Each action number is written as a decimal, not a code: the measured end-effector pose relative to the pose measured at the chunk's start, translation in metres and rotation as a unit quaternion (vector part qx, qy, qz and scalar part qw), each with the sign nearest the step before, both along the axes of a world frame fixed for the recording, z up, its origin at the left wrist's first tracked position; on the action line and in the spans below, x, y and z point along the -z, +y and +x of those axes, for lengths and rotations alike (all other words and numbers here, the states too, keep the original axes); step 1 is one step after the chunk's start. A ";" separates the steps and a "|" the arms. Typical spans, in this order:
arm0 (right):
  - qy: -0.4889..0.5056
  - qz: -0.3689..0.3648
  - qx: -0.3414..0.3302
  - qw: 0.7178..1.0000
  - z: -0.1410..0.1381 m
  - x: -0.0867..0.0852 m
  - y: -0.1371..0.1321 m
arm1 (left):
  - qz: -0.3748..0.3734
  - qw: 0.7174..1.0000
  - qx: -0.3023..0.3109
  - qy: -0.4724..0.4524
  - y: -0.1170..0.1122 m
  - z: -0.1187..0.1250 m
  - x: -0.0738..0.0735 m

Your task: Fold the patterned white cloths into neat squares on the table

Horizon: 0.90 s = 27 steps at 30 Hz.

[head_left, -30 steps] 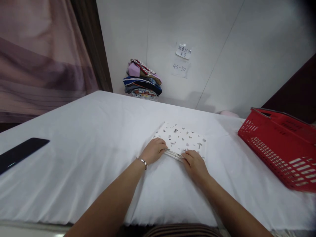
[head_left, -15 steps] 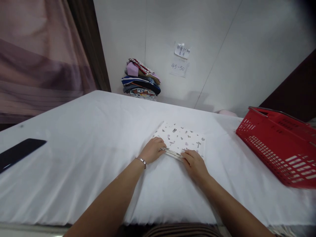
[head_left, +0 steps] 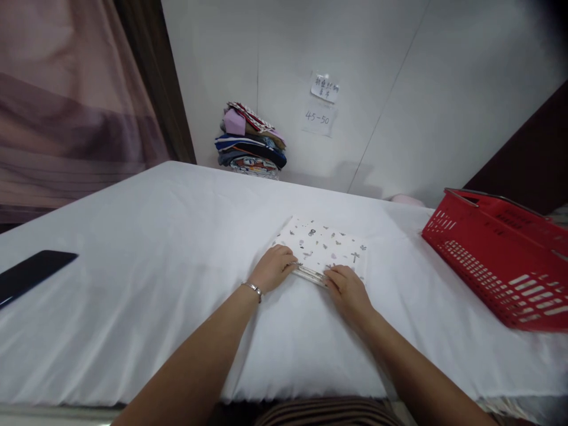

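Observation:
A folded white cloth [head_left: 326,241] with small printed plants and animals lies flat on the white-covered table [head_left: 177,236]. Its near edge shows several stacked layers. My left hand [head_left: 274,268], with a silver bracelet at the wrist, grips the near left corner. Toward the right end of that same edge, my right hand [head_left: 348,289] pinches the layers between thumb and fingers. The fingertips partly cover the edge on both sides.
A red plastic basket [head_left: 492,260] stands at the right. On the left lies a dark phone-like slab [head_left: 33,272]. Folded clothes [head_left: 251,142] are piled against the back wall, beside paper signs [head_left: 318,118]. A pink curtain [head_left: 66,118] hangs at the left.
The view has shifted slightly. Both hands keep their places on the cloth's near edge, and the cloth looks the same.

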State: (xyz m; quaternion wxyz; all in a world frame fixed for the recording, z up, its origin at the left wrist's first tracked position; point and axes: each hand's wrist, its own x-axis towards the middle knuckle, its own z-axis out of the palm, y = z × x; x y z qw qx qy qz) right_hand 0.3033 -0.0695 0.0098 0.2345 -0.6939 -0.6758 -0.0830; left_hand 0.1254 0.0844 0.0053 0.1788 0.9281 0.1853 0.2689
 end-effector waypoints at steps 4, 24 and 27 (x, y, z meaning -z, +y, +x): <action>-0.003 -0.008 0.000 1.000 0.000 0.000 0.003 | 0.001 1.000 -0.004 0.001 0.000 0.000 0.001; 0.029 -0.028 0.044 0.998 -0.001 -0.004 0.006 | -0.002 0.999 -0.034 -0.019 -0.002 0.007 0.006; 0.028 -0.017 0.035 0.999 -0.002 -0.004 0.007 | 0.015 0.999 -0.038 -0.024 -0.002 0.008 0.005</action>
